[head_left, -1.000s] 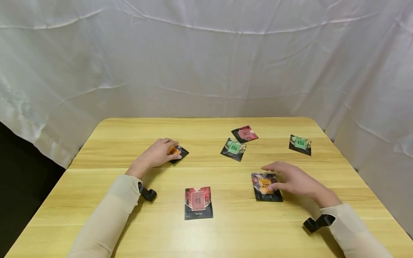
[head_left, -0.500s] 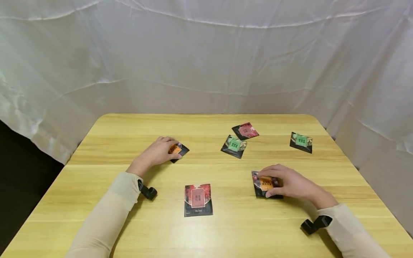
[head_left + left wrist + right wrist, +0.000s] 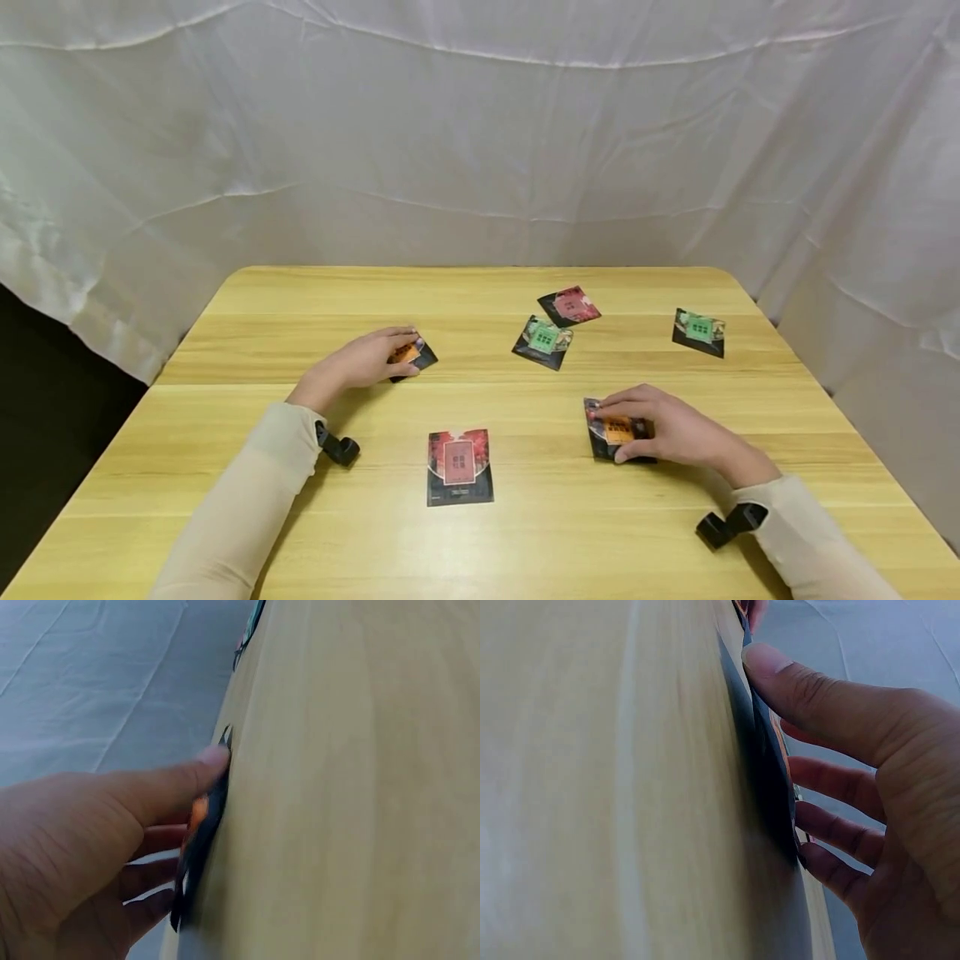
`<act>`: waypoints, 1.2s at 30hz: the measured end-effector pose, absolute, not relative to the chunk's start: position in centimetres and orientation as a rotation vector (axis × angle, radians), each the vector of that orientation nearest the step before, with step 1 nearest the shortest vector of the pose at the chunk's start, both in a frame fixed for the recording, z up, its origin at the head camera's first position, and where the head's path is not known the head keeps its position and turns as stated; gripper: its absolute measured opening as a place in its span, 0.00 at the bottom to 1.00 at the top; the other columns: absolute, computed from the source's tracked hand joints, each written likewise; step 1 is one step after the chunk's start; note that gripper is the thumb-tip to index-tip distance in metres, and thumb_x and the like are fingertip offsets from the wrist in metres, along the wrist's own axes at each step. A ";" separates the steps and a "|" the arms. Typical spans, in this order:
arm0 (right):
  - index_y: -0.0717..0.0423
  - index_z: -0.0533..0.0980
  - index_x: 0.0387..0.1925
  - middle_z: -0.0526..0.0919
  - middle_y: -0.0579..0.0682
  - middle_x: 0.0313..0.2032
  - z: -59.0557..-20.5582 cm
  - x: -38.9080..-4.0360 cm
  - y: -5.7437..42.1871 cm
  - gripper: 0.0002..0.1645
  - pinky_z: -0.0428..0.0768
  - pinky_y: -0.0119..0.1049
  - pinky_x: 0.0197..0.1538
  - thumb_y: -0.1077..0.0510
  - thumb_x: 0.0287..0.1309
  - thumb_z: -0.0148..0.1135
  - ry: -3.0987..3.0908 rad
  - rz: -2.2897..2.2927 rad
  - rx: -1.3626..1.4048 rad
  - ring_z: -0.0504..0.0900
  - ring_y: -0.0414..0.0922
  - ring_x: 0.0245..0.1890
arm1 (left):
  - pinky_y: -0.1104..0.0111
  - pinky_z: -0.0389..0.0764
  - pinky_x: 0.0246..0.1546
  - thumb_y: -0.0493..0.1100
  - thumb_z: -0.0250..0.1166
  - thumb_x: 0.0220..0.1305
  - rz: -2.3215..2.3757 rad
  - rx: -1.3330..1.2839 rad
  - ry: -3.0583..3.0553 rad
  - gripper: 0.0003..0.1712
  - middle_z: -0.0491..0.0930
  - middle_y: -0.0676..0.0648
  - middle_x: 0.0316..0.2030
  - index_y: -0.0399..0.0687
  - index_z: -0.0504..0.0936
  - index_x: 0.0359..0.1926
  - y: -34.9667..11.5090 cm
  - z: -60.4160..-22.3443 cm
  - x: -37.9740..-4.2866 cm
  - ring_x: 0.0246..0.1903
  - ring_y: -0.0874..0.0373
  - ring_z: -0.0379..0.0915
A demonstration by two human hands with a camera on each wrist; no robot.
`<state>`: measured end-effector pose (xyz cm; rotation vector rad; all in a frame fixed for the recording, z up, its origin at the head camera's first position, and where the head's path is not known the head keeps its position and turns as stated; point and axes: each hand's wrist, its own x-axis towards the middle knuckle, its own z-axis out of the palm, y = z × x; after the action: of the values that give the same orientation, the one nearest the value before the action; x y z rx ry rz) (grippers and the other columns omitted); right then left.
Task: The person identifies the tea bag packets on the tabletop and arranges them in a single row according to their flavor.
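Observation:
My left hand [image 3: 360,360] pinches a small black sachet with an orange label [image 3: 405,352] at the left, thumb on the near edge and fingers at the far side. In the left wrist view the thumb presses the edge of this sachet [image 3: 206,832], seen nearly side-on. At the right, my right hand [image 3: 675,427] holds another orange-labelled sachet [image 3: 617,430] between thumb and fingertips, covering part of it. In the right wrist view that sachet [image 3: 769,757] stands on edge in the picture, a dark shadow beside it on the wood.
A red-labelled sachet [image 3: 460,467] lies at the front middle of the wooden table [image 3: 525,550]. Farther back are a green sachet [image 3: 543,342], a red one [image 3: 570,307] close behind it, and another green one [image 3: 699,332] at the right. A pale curtain [image 3: 480,142] hangs behind.
My right thumb and fingers have closed in on the edges of the right orange sachet. The left hand and its sachet have shifted very slightly toward me.

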<state>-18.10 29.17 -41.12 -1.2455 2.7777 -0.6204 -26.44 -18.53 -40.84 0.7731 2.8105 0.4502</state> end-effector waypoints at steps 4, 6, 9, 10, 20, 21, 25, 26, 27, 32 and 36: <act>0.43 0.78 0.60 0.78 0.46 0.58 -41.2 -18.2 29.3 0.35 0.73 0.54 0.55 0.37 0.51 0.69 2.785 -0.611 -1.216 0.74 0.48 0.56 | 0.48 0.61 0.66 0.63 0.60 0.67 0.508 0.782 2.813 0.44 0.59 0.38 0.71 0.39 0.62 0.72 -18.5 -41.0 -26.6 0.68 0.40 0.56; 0.43 0.78 0.60 0.78 0.45 0.58 -41.2 -18.2 29.3 0.35 0.73 0.54 0.56 0.36 0.51 0.69 2.787 -0.604 -1.204 0.74 0.48 0.56 | 0.48 0.62 0.65 0.62 0.61 0.66 0.515 0.786 2.819 0.43 0.60 0.39 0.71 0.41 0.64 0.72 -18.6 -41.1 -26.6 0.68 0.40 0.57; 0.44 0.78 0.60 0.78 0.45 0.58 -41.2 -18.3 29.2 0.35 0.73 0.55 0.56 0.35 0.52 0.68 2.775 -0.598 -1.183 0.74 0.49 0.57 | 0.47 0.63 0.64 0.60 0.63 0.66 0.516 0.801 2.822 0.42 0.60 0.38 0.71 0.42 0.65 0.72 -19.1 -41.3 -26.6 0.68 0.39 0.57; 0.44 0.78 0.61 0.78 0.45 0.58 -41.2 -18.3 29.2 0.36 0.72 0.55 0.57 0.35 0.52 0.67 2.771 -0.592 -1.175 0.73 0.49 0.57 | 0.47 0.63 0.64 0.60 0.63 0.65 0.520 0.796 2.824 0.41 0.60 0.38 0.71 0.44 0.66 0.71 -19.3 -41.4 -26.6 0.68 0.39 0.57; 0.44 0.77 0.61 0.77 0.45 0.58 -41.4 -18.2 29.0 0.37 0.71 0.56 0.58 0.34 0.52 0.67 2.756 -0.601 -1.133 0.73 0.50 0.58 | 0.43 0.64 0.62 0.59 0.65 0.64 0.552 0.737 2.852 0.41 0.63 0.35 0.68 0.46 0.66 0.72 -21.9 -41.6 -26.6 0.65 0.36 0.59; 0.44 0.77 0.61 0.77 0.45 0.58 -41.4 -18.2 29.0 0.37 0.71 0.56 0.58 0.34 0.52 0.67 2.757 -0.598 -1.131 0.73 0.50 0.58 | 0.43 0.64 0.62 0.59 0.66 0.64 0.558 0.731 2.848 0.42 0.62 0.35 0.68 0.45 0.65 0.72 -22.1 -41.6 -26.6 0.65 0.36 0.59; 0.45 0.77 0.61 0.77 0.44 0.58 -41.4 -18.1 29.0 0.38 0.71 0.55 0.58 0.33 0.52 0.66 2.761 -0.592 -1.122 0.73 0.49 0.58 | 0.43 0.63 0.62 0.59 0.66 0.63 0.588 0.679 2.827 0.45 0.59 0.34 0.70 0.42 0.61 0.73 -23.2 -41.6 -26.4 0.66 0.35 0.58; 0.45 0.77 0.61 0.77 0.44 0.58 -41.4 -18.1 29.0 0.38 0.71 0.56 0.58 0.33 0.52 0.66 2.761 -0.591 -1.120 0.73 0.49 0.57 | 0.43 0.63 0.62 0.60 0.66 0.63 0.591 0.662 2.824 0.47 0.57 0.34 0.71 0.42 0.60 0.74 -23.5 -41.6 -26.3 0.67 0.35 0.56; 0.45 0.77 0.61 0.77 0.44 0.58 -41.4 -18.1 29.0 0.38 0.72 0.56 0.58 0.33 0.52 0.66 2.761 -0.590 -1.118 0.73 0.49 0.57 | 0.42 0.62 0.63 0.60 0.66 0.63 0.594 0.648 2.821 0.48 0.56 0.34 0.71 0.40 0.60 0.74 -23.8 -41.5 -26.2 0.67 0.34 0.56; 0.46 0.77 0.61 0.77 0.44 0.58 -41.3 -18.1 29.0 0.38 0.72 0.56 0.58 0.33 0.52 0.66 2.766 -0.595 -1.121 0.73 0.50 0.58 | 0.41 0.61 0.63 0.60 0.67 0.61 0.603 0.623 2.827 0.49 0.56 0.32 0.71 0.36 0.60 0.73 -25.2 -41.5 -26.2 0.67 0.33 0.54; 0.45 0.77 0.61 0.77 0.43 0.58 -41.4 -18.1 29.1 0.38 0.72 0.54 0.58 0.33 0.50 0.68 2.778 -0.606 -1.117 0.73 0.48 0.58 | 0.41 0.60 0.63 0.58 0.68 0.61 0.618 0.640 2.832 0.47 0.59 0.32 0.69 0.36 0.62 0.72 -26.0 -41.3 -26.2 0.67 0.33 0.55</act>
<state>-18.10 29.12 -41.41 -1.1173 2.7782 -0.6057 -26.24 -26.00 -41.31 0.6396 2.8316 0.6177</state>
